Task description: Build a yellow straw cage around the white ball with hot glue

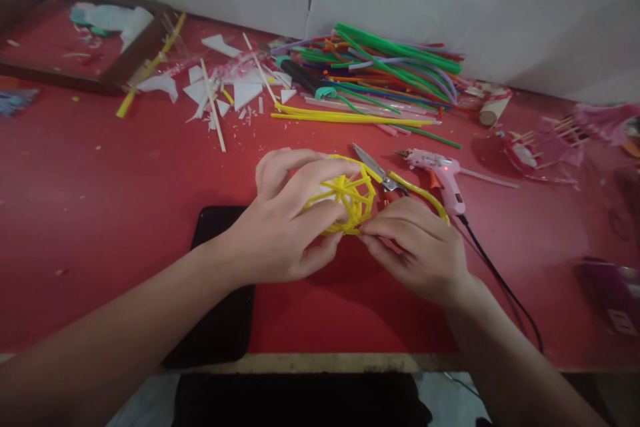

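A round yellow pipe-cleaner frame [350, 197] with crossing spokes is held above the red table, near its middle. My left hand [295, 213] wraps round its left side, with fingers over the top and thumb beneath. At its lower right edge, my right hand [420, 243] pinches a yellow end between thumb and forefinger. Scissors [375, 167] lie just behind the frame, their handles partly hidden by my right hand. A bent yellow pipe cleaner [425, 193] runs beside them. The pink glue gun [437, 170] rests to the right, a small red light showing.
Colourful pipe cleaners [390, 67] and a black-handled tool [305, 77] lie at the back. White scraps [245, 90] and sticks [213, 103] are behind left. A black phone-like slab [225, 320] is under my left forearm. The glue gun's cable [500, 277] runs right of my right hand.
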Demonstrator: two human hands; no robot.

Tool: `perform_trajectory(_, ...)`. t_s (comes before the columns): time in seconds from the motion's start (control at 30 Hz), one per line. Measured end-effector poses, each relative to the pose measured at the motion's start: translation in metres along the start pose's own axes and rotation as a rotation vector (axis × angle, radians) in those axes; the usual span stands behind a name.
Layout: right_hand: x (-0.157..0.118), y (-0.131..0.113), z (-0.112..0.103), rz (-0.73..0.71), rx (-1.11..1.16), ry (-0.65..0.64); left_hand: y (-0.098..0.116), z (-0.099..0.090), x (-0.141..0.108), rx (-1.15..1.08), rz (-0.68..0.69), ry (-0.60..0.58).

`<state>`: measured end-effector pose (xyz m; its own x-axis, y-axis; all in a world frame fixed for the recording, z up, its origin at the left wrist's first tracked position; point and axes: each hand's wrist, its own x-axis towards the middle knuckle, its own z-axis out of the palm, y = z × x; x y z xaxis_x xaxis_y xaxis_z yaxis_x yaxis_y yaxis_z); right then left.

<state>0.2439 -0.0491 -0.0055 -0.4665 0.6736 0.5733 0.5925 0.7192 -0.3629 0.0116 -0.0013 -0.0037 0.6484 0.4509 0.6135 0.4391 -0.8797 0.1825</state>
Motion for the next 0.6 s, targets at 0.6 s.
perform_trajectory(0.6, 0.001, -0.0039, -0.0019, 0.032, -0.012, -0.028, 0.0011, 0.0014, 0.0004, -0.028, -0.016, -0.009)
